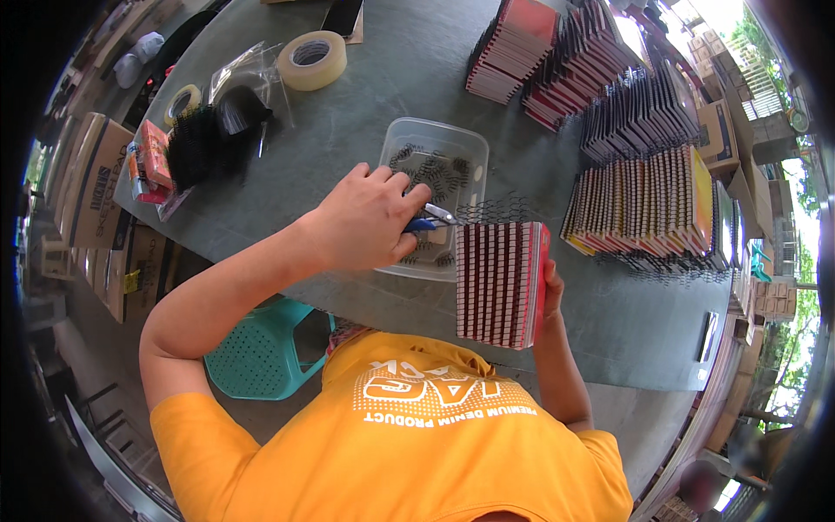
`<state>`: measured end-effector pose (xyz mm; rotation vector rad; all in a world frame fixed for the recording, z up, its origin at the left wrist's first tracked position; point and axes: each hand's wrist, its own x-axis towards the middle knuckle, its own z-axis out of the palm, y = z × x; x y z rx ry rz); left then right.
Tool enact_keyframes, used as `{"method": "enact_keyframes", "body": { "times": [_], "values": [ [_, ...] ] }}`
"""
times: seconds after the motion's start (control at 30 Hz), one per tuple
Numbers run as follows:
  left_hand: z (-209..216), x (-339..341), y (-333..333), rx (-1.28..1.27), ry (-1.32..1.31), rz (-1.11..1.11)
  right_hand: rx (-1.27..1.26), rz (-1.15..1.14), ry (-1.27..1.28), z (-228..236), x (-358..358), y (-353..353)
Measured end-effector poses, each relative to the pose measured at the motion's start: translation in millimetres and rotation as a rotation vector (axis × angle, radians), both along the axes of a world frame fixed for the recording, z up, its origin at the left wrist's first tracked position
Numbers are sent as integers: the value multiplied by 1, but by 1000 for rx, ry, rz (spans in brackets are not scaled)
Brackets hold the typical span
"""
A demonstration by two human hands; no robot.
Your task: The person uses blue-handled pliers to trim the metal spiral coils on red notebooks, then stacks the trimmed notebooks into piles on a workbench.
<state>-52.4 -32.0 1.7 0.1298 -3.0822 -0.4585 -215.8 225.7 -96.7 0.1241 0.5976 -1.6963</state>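
My left hand is closed round blue-handled cutting pliers. The metal jaws meet the loose wire coil ends at the top of a stack of spiral notebooks. My right hand grips that stack from its right side, fingers partly hidden behind the red cover. The bound spines face up toward me. Under the pliers and my left hand sits a clear plastic tub, holding several short dark coil pieces. The notebooks overlap the tub's right edge.
Rows of spiral notebooks stand on the green table at right, with more stacks behind. At far left lie a tape roll, a black mesh bundle and small boxes. A teal stool stands below.
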Motion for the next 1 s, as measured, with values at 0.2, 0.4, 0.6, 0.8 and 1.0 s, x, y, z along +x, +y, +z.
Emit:
{"method": "enact_keyframes", "body": {
  "times": [0.2,0.4,0.6,0.8,1.0],
  "values": [
    [0,-5,-2,-147,23,-63,2,-15,-12,-1,-1,0],
    [2,-4,-5,-174,70,-63,17,-30,22,0,-1,0],
    [-9,-7,-5,-115,-77,-80,75,6,6,2,3,1],
    [-16,-3,-5,-130,-143,-23,121,32,14,3,2,0],
    [-6,-4,-6,-181,85,-26,132,90,45,3,-4,-1]
  ]
}}
